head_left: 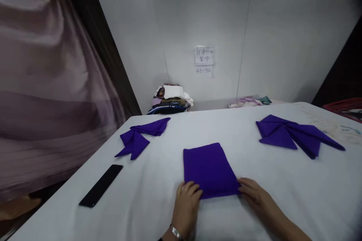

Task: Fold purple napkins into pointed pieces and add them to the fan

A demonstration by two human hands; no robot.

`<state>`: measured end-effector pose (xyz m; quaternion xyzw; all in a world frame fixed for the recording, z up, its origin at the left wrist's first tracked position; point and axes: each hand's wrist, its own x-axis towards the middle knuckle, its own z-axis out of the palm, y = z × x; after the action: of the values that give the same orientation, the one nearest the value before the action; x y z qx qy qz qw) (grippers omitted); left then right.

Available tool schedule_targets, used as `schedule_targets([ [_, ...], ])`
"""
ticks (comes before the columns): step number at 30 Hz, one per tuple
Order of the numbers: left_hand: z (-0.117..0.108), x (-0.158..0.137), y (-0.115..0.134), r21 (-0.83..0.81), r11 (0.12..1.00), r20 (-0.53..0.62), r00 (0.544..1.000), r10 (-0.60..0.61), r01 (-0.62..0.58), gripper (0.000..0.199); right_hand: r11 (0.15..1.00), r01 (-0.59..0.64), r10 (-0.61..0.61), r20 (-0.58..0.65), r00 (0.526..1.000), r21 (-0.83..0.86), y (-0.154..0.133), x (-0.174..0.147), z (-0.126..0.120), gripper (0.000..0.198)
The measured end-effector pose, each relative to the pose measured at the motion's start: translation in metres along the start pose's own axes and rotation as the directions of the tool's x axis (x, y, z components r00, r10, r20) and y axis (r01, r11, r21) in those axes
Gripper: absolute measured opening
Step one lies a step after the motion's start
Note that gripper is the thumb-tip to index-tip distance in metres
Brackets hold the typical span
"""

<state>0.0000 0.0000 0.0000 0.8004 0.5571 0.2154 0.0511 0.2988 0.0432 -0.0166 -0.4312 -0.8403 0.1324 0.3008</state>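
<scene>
A purple cloth napkin (pixel 207 169), folded into a flat four-sided shape, lies in front of me on the white-covered table. At its near left corner is my left hand (pixel 187 205), fingers curled over the edge and closed on the cloth. My right hand (pixel 256 195) pinches the near right corner between thumb and fingers; the thumb is mostly hidden. Two more purple napkins are folded into pointed shapes: one napkin (pixel 135 141) at the left of the table, the other napkin (pixel 285 133) at the far right.
A flat black bar-shaped object (pixel 101 186) lies on the left of the table (pixel 147 199). Stacked clothes (pixel 171 99) and more cloth (pixel 247 101) sit beyond the far edge. A handwritten sign (pixel 204 56) hangs on the wall. A mauve curtain (pixel 45 83) hangs at left.
</scene>
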Motion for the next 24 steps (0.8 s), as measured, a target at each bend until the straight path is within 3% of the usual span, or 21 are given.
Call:
schedule_targets([
  [3, -0.012, -0.002, -0.015, 0.041, 0.994, -0.044, 0.994, -0.100, 0.102, 0.038, 0.993, 0.116, -0.115, 0.040, 0.993, -0.019, -0.014, 0.002, 0.011, 0.020],
  [6, -0.018, -0.002, -0.010, 0.010, 0.997, -0.008, 0.997, -0.075, 0.075, 0.039, 0.986, 0.168, -0.168, 0.023, 0.986, -0.020, -0.024, 0.008, 0.013, 0.019],
  [10, -0.018, 0.008, 0.017, -0.089, 0.996, 0.064, 0.998, 0.000, 0.006, 0.039, 0.980, 0.197, -0.196, -0.035, 0.980, 0.037, -0.039, 0.023, 0.002, 0.021],
  [14, -0.007, 0.024, 0.039, -0.172, 0.985, 0.036, 0.999, 0.014, -0.007, 0.042, 0.966, 0.231, -0.229, -0.034, 0.973, 0.119, -0.053, 0.043, -0.005, 0.022],
  [17, 0.000, 0.037, 0.042, -0.267, 0.964, 0.005, 1.000, -0.003, 0.004, 0.036, 0.958, 0.241, -0.233, -0.069, 0.970, 0.152, -0.056, 0.053, -0.002, 0.025],
  [19, -0.005, 0.048, 0.032, -0.390, 0.918, -0.052, 0.994, -0.096, 0.069, 0.029, 0.969, 0.198, -0.180, -0.131, 0.975, 0.145, -0.053, 0.056, 0.002, 0.033],
  [21, -0.021, 0.063, 0.010, -0.561, 0.808, -0.129, 0.945, -0.299, 0.179, 0.021, 0.983, 0.109, -0.081, -0.182, 0.980, 0.148, -0.048, 0.056, 0.006, 0.042],
  [22, -0.031, 0.069, -0.006, -0.660, 0.712, -0.156, 0.884, -0.442, 0.240, 0.019, 0.986, 0.065, -0.034, -0.188, 0.982, 0.157, -0.044, 0.055, 0.008, 0.044],
  [24, -0.054, 0.078, -0.045, -0.851, 0.440, -0.125, 0.701, -0.702, 0.288, 0.022, 0.986, 0.015, 0.015, -0.177, 0.984, 0.166, -0.035, 0.052, 0.014, 0.044],
])
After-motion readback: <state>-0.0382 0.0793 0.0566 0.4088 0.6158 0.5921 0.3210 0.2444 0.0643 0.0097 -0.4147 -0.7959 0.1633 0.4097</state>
